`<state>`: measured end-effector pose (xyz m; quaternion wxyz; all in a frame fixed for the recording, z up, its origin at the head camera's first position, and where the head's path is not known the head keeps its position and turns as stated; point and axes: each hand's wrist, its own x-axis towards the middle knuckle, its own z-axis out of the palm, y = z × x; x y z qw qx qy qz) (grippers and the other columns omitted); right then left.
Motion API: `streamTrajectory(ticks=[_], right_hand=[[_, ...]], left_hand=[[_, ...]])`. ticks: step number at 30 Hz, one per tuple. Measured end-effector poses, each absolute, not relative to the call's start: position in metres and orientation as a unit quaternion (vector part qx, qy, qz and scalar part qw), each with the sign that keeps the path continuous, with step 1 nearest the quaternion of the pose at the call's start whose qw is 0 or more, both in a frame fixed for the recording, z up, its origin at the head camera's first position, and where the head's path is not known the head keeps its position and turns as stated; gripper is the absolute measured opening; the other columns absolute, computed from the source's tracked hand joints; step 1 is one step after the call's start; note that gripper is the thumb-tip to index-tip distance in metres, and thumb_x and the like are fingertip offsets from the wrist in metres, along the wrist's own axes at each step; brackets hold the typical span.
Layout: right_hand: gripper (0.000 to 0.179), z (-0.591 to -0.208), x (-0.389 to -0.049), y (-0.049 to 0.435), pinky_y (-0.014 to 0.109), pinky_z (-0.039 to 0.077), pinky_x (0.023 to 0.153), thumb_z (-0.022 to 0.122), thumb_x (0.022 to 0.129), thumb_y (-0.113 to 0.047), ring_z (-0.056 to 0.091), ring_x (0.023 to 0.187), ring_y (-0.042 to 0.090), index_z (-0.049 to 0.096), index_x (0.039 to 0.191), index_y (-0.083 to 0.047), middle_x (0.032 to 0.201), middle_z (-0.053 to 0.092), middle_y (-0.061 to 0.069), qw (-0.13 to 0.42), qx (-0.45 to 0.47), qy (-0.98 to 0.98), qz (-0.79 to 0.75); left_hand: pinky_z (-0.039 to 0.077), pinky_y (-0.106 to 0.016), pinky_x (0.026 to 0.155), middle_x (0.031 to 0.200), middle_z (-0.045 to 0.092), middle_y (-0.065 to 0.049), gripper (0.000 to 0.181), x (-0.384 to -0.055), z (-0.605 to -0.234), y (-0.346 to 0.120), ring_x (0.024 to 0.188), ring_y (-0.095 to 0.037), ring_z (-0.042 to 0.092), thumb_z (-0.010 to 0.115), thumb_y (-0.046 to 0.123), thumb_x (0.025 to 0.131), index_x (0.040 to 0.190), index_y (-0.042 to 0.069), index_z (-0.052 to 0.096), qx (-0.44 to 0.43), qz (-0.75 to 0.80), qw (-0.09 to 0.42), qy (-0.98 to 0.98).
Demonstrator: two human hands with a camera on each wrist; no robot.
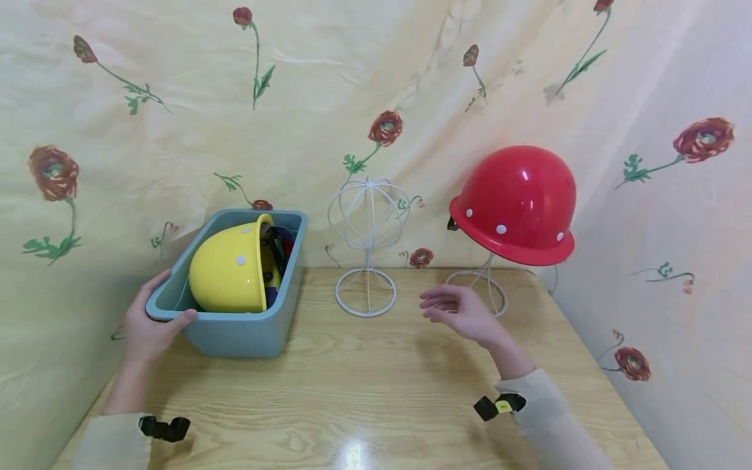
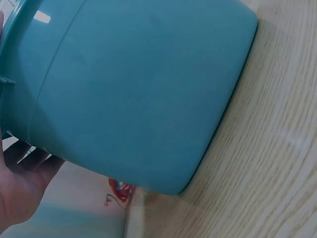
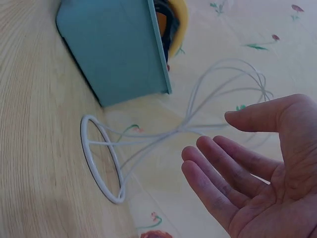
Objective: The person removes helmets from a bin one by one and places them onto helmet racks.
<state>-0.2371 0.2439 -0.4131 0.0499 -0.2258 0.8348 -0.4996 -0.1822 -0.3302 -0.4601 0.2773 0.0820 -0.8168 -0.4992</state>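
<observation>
On the left, the person's left hand (image 1: 149, 329) grips the near left corner of a blue-grey plastic bin (image 1: 235, 336), thumb laid over the near rim and fingers bent along the outside of the left side. The bin stands on the wood-grain table (image 1: 323, 398); its walls look thin but stiff and smooth, so the lipped rim should give a surer hold than the flat sides. In it a yellow hard hat (image 1: 223, 271) lies on its side, dome to the left and opening to the right, dark straps showing inside. Its shell is probably light, rigid and slippery over the glossy dome; the brim is the better place to pinch. Something red beside the straps is too hidden to name. Next comes a white wire stand (image 1: 368, 258), its round cage uncovered; it looks light, a little springy and easy to tip, best held by its narrow neck. Farther right, the right hand (image 1: 464, 313) hovers above the table with thumb spread from loosely extended fingers, holding nothing. Just beyond it a red hard hat (image 1: 517, 202) sits tilted on a second wire stand (image 1: 503, 297); its projecting brim likewise offers the firmest edge.
</observation>
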Motion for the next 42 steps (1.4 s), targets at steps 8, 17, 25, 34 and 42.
streamTrajectory(ticks=[8, 17, 25, 34, 42], right_hand=[[0.031, -0.409, -0.242, 0.216, 0.025, 0.061, 0.083, 0.074, 0.097, -0.006, 0.078, 0.1, 0.031, 0.07, 0.125, 0.007, 0.114, 0.077, 0.022, 0.041, -0.263, 0.837, -0.478], [0.03, -0.406, -0.243, 0.197, 0.026, 0.061, 0.084, 0.07, 0.098, -0.002, 0.077, 0.102, 0.037, 0.069, 0.127, 0.008, 0.115, 0.076, 0.023, 0.058, -0.29, 0.823, -0.484], [0.028, -0.413, -0.244, 0.18, 0.028, 0.062, 0.083, 0.071, 0.095, 0.003, 0.078, 0.097, 0.026, 0.071, 0.123, 0.007, 0.115, 0.075, 0.029, 0.055, -0.305, 0.809, -0.499], [0.03, -0.413, -0.242, 0.165, 0.031, 0.063, 0.085, 0.069, 0.096, 0.004, 0.078, 0.1, 0.038, 0.068, 0.126, 0.01, 0.115, 0.075, 0.029, 0.078, -0.313, 0.796, -0.512], [0.03, -0.411, -0.241, 0.151, 0.032, 0.063, 0.086, 0.07, 0.097, 0.003, 0.079, 0.098, 0.026, 0.069, 0.126, 0.007, 0.116, 0.076, 0.025, 0.083, -0.328, 0.791, -0.509]], left_hand=[[0.038, -0.009, 0.083, 0.125, 0.045, 0.03, 0.084, -0.182, -0.457, -0.331, 0.109, 0.0, 0.044, 0.086, 0.01, 0.085, 0.16, 0.021, 0.049, 0.076, -0.502, 0.275, -0.817], [0.039, -0.008, 0.082, 0.125, 0.043, 0.03, 0.083, -0.182, -0.457, -0.333, 0.108, -0.001, 0.043, 0.084, 0.01, 0.088, 0.162, 0.021, 0.046, 0.073, -0.5, 0.264, -0.821], [0.039, -0.008, 0.08, 0.128, 0.041, 0.025, 0.083, -0.18, -0.458, -0.334, 0.107, -0.001, 0.041, 0.083, 0.016, 0.091, 0.163, 0.023, 0.043, 0.079, -0.494, 0.245, -0.831], [0.039, -0.011, 0.079, 0.128, 0.042, 0.023, 0.081, -0.177, -0.457, -0.333, 0.106, -0.003, 0.041, 0.083, 0.02, 0.092, 0.163, 0.027, 0.044, 0.083, -0.493, 0.238, -0.833], [0.039, -0.011, 0.079, 0.134, 0.047, 0.007, 0.081, -0.176, -0.457, -0.333, 0.106, -0.003, 0.041, 0.083, 0.021, 0.092, 0.162, 0.03, 0.044, 0.074, -0.491, 0.24, -0.834]])
